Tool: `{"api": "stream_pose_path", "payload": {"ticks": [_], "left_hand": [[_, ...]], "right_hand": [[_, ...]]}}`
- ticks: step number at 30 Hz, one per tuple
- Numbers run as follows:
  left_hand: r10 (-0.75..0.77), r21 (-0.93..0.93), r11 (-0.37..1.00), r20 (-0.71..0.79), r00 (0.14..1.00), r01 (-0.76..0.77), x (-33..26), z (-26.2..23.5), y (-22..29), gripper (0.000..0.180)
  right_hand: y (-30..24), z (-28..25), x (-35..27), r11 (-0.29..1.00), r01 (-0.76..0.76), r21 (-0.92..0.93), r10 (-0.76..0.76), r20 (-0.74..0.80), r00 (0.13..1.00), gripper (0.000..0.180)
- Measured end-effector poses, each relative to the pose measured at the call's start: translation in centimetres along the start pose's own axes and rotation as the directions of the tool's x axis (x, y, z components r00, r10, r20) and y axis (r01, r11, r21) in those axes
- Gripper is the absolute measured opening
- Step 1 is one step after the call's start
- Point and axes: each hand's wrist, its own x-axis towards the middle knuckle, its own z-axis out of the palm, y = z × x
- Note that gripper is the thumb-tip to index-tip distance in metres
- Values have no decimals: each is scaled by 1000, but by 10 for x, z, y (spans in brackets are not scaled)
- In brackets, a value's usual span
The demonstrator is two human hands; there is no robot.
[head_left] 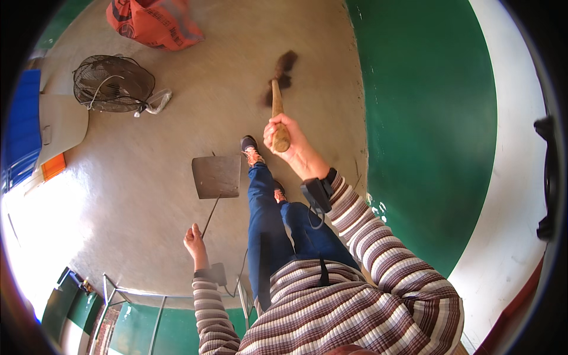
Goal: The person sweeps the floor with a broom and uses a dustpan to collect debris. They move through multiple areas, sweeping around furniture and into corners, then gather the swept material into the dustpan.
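Observation:
My right hand [293,145] is closed round the light wooden handle of a broom [277,99]. The broom slants away from me along the floor side of the green wall. Its dark brown head is smeared by motion at the far end. Lower and to the left, my left hand [193,242] is curled at the top of the thin rod of a dustpan [216,177]. The dustpan's flat, dark, squarish pan sits at the floor left of my shoes. How the fingers wrap the rod is partly hidden.
A black caged fan [114,84] lies on the floor [142,195] at the far left, with an orange-red sack [155,23] beyond it. The green wall [426,130] runs along my right. A metal frame [158,322] stands at the lower left.

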Motion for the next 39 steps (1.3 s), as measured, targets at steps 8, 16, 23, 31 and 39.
{"api": "stream_pose_path", "payload": {"ticks": [8, 16, 23, 31, 39], "left_hand": [[-31, 32, 999, 132, 991, 27, 62, 48, 69, 45], [-22, 85, 996, 191, 981, 6, 117, 68, 150, 47], [3, 51, 999, 205, 979, -13, 173, 104, 230, 45], [-23, 116, 993, 224, 974, -3, 223, 158, 347, 45], [-2, 59, 998, 240, 971, -13, 286, 214, 450, 44]], "right_hand": [[-91, 6, -42, 996, 90, 1, -89, 137, 987, 46], [-106, 22, -87, 955, 206, 212, -148, -259, 954, 37], [-184, 74, 22, 857, 303, 417, -137, -383, 914, 22], [-219, 223, 171, 978, 206, 22, -198, -186, 962, 8], [-317, 288, 242, 995, -82, 51, 84, -36, 996, 20]]}}
